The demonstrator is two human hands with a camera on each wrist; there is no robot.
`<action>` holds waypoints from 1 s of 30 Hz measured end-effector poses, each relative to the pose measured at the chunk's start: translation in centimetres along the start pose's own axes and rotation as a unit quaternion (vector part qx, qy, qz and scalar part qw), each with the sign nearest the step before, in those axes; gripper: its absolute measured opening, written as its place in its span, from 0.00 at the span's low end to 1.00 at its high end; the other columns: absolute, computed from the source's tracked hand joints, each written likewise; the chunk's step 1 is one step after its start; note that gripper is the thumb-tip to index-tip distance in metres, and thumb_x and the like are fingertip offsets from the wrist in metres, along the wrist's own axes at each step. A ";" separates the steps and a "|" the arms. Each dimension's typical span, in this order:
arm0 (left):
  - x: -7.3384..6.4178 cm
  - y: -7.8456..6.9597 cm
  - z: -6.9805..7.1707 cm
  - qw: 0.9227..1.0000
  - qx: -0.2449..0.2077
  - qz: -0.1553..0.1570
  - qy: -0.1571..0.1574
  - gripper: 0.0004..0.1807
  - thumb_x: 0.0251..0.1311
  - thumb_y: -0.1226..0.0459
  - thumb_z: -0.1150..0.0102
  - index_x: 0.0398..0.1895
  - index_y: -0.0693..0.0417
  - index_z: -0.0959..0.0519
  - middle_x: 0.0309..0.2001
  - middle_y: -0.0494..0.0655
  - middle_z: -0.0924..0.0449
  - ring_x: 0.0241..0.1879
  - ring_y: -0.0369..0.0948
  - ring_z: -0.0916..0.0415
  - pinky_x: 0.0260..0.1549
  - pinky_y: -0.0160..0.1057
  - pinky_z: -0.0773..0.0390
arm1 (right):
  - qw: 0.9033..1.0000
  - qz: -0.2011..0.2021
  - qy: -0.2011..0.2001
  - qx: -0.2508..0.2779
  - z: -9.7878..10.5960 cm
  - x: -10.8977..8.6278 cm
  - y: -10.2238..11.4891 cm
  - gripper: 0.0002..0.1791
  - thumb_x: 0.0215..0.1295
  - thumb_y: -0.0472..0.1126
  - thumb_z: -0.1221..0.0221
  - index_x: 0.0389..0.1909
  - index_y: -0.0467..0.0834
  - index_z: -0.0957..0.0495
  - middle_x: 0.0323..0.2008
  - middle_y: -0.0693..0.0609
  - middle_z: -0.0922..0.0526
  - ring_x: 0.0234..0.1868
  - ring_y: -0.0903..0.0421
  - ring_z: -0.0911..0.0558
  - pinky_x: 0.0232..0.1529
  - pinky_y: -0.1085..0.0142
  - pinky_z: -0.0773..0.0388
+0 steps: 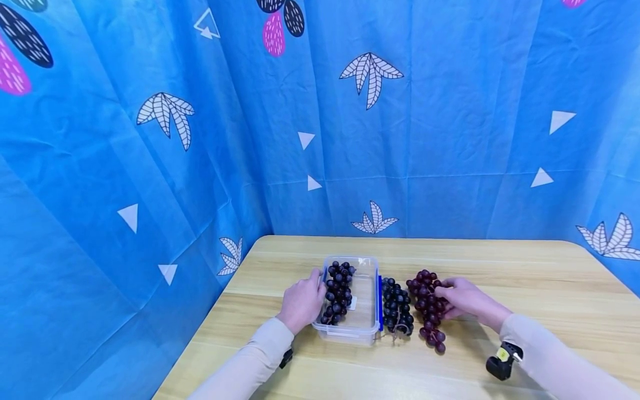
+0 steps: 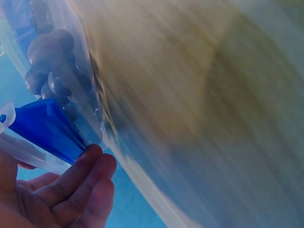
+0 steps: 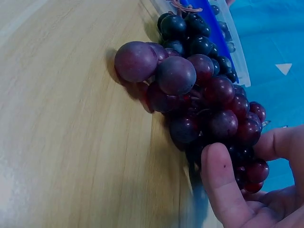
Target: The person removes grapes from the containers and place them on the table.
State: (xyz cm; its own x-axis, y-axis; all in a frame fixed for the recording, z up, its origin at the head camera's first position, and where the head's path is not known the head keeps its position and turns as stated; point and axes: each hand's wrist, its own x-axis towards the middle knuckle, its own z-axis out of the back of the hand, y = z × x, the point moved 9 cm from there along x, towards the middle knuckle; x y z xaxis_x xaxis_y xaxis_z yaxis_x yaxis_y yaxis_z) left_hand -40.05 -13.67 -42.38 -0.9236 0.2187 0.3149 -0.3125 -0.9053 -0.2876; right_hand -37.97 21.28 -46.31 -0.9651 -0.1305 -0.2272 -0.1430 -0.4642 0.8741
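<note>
My left hand (image 1: pixel 302 303) grips the left side of a clear plastic food container (image 1: pixel 366 305). In the left wrist view its fingers are at the container's blue side latch (image 2: pixel 45 126). Inside the container, along its left wall, lies a bunch of dark grapes (image 1: pixel 340 291). My right hand (image 1: pixel 467 300) holds a bunch of red grapes (image 1: pixel 427 303) by its right side, thumb and fingers around the grapes in the right wrist view. Between that bunch and the container lies a second bunch of dark grapes (image 1: pixel 397 308), with its stem toward the near side.
A second blue latch (image 1: pixel 380 303) stands along the container's right side, next to the dark bunch. All of this rests on a light wooden table (image 1: pixel 540 278). Behind and to the left hangs a blue patterned curtain (image 1: pixel 450 139), right at the table's edge.
</note>
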 end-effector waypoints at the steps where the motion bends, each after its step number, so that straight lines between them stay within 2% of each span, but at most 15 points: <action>1: 0.0 0.0 0.0 1.000 -0.001 0.000 0.001 0.19 0.75 0.57 0.52 0.62 0.56 0.28 0.16 0.40 0.31 0.13 0.37 0.33 0.13 0.38 0.33 | 1.000 0.001 -0.002 0.000 0.1 -0.1 0.0 0.38 0.71 0.40 0.46 0.68 0.16 0.49 0.55 0.24 0.28 0.35 0.49 0.19 0.38 0.57 0.14; 8: -0.1 -0.1 0.1 1.000 0.005 -0.003 -0.001 0.18 0.75 0.57 0.52 0.60 0.56 0.27 0.17 0.41 0.29 0.14 0.38 0.32 0.13 0.38 0.32 | 1.000 0.001 -0.012 0.013 0.2 -0.4 -0.5 0.35 0.72 0.40 0.47 0.67 0.18 0.46 0.50 0.27 0.25 0.34 0.49 0.19 0.39 0.57 0.14; 21: 0.0 0.0 -0.1 1.000 0.004 0.003 0.007 0.19 0.75 0.57 0.52 0.62 0.55 0.28 0.17 0.41 0.29 0.14 0.38 0.32 0.15 0.40 0.31 | 0.999 -0.002 -0.005 0.036 -0.5 -0.5 -0.3 0.39 0.72 0.42 0.46 0.72 0.23 0.50 0.54 0.20 0.27 0.39 0.44 0.13 0.41 0.54 0.14; 26: -0.1 0.2 -0.1 1.000 0.008 0.004 0.006 0.19 0.75 0.56 0.52 0.61 0.55 0.28 0.18 0.42 0.28 0.15 0.38 0.31 0.15 0.40 0.30 | 1.000 0.004 -0.007 0.002 -0.2 -0.7 0.1 0.40 0.73 0.45 0.46 0.72 0.22 0.52 0.54 0.18 0.29 0.35 0.45 0.13 0.39 0.55 0.14; 30: 0.0 0.2 -0.2 1.000 0.000 0.004 0.008 0.19 0.75 0.57 0.53 0.63 0.56 0.28 0.18 0.41 0.29 0.14 0.38 0.32 0.15 0.39 0.31 | 0.997 0.014 -0.019 -0.069 0.6 -1.1 0.8 0.42 0.75 0.48 0.46 0.71 0.21 0.51 0.54 0.17 0.29 0.31 0.48 0.14 0.36 0.56 0.14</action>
State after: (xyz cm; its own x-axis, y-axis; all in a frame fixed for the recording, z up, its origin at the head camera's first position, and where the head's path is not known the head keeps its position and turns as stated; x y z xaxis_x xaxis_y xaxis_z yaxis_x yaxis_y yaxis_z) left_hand -40.10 -13.79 -42.58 -0.9295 0.2181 0.2974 -0.3056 -0.9070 -0.2898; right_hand -37.18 21.55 -45.07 -0.9764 -0.1122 -0.1847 -0.0870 -0.5782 0.8113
